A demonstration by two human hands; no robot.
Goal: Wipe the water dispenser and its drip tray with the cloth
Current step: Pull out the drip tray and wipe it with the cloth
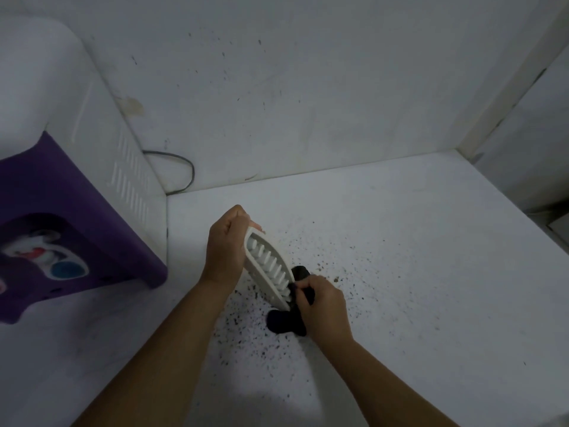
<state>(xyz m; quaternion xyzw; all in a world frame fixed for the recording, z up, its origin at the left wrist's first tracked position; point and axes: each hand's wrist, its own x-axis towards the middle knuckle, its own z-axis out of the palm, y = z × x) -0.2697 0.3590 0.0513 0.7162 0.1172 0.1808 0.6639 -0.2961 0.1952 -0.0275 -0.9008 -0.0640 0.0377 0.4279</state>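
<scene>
Tray (267, 266) held tilted above floor (400, 272), long axis from far-left down to near-right. Left hand (226, 248) grips far end; right hand (323, 306) fingers bunch dark cloth (284, 323) against near end. Dispenser (92, 149) well left.

- floor (400, 241) under me, white, meets the wall at the far edge
- dark specks (264, 343) scattered over it, thickest in the middle
- water dispenser (101, 167) stands on it at left, white body, purple front
- grey cable (184, 174) lies on it by the wall
</scene>
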